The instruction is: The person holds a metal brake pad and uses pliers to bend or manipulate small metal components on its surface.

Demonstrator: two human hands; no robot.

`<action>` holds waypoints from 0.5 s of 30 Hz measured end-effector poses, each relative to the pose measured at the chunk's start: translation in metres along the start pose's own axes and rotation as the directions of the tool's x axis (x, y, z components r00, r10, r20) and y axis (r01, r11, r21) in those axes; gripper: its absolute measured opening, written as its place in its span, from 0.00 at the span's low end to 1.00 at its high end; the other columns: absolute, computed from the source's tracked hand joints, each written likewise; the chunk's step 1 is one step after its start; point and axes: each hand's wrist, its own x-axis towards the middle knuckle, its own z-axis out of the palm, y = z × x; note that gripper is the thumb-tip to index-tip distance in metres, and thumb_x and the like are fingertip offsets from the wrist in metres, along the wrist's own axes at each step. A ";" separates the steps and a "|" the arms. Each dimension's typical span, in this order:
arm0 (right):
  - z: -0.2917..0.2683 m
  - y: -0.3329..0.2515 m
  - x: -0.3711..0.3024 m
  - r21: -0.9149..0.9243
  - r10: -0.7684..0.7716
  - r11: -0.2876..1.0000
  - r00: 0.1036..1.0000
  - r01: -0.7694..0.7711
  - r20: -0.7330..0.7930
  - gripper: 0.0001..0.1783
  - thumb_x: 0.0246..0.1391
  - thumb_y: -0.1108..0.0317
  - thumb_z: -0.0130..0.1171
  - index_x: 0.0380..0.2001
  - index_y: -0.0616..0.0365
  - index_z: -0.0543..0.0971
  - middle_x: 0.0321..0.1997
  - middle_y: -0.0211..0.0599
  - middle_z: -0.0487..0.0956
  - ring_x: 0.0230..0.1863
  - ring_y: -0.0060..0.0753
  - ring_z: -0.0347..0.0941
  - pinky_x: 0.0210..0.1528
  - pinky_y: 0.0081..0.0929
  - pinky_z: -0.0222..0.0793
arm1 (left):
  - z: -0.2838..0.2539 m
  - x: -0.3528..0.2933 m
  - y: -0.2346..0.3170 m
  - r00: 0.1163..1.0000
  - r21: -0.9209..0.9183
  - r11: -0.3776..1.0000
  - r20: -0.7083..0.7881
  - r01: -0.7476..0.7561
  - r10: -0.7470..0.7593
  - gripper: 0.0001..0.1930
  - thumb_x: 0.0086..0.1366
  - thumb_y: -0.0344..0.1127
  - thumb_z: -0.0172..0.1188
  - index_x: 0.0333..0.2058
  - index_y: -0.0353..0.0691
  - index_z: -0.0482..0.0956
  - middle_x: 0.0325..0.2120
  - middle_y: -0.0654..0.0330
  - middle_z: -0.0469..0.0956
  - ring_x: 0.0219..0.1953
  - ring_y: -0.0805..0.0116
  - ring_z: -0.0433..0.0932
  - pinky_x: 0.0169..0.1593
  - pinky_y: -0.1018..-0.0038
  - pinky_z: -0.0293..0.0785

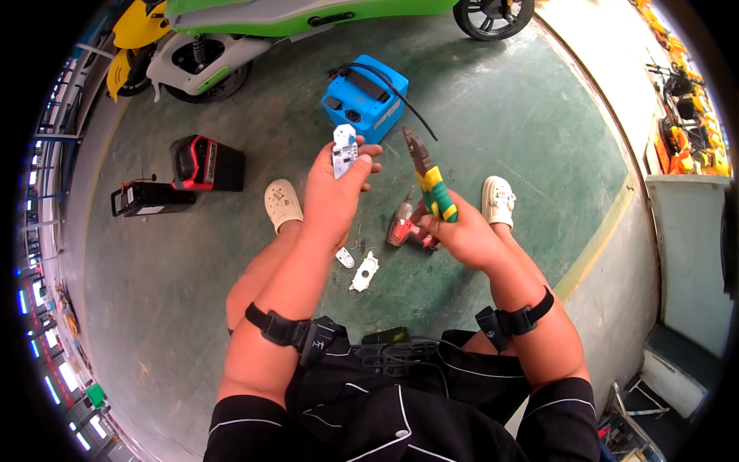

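Note:
Between the thumb and fingers of my left hand [339, 181] is a small white circuit board [344, 152] with dark parts on its face, held up in front of me. My right hand [462, 235] is wrapped round the green and yellow handles of a pair of pliers [433, 185], whose dark jaws point up and away. The pliers and the board are apart. On the floor just beyond my right hand lies a red cordless drill [400, 225], partly hidden by that hand. A white plastic plate [365, 272] and a small white oval piece [345, 257] lie between my feet.
A blue battery box [366, 96] with a black cable stands ahead. To the left are a black and red battery case [208, 163] and a flat black case [154, 198]. A green electric scooter [308, 17] stands at the back. Small metal bits [445, 175] are scattered on the floor.

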 end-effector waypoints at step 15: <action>0.007 -0.001 0.010 0.282 0.131 0.955 0.981 -0.087 -0.144 0.11 0.58 0.72 0.57 0.44 0.61 0.73 0.27 0.33 0.76 0.25 0.24 0.72 0.26 0.27 0.68 | -0.011 -0.001 0.000 0.998 0.014 0.999 -0.027 -0.050 0.050 0.19 0.67 0.30 0.58 0.56 0.37 0.70 0.46 0.60 0.81 0.40 0.73 0.80 0.41 0.74 0.72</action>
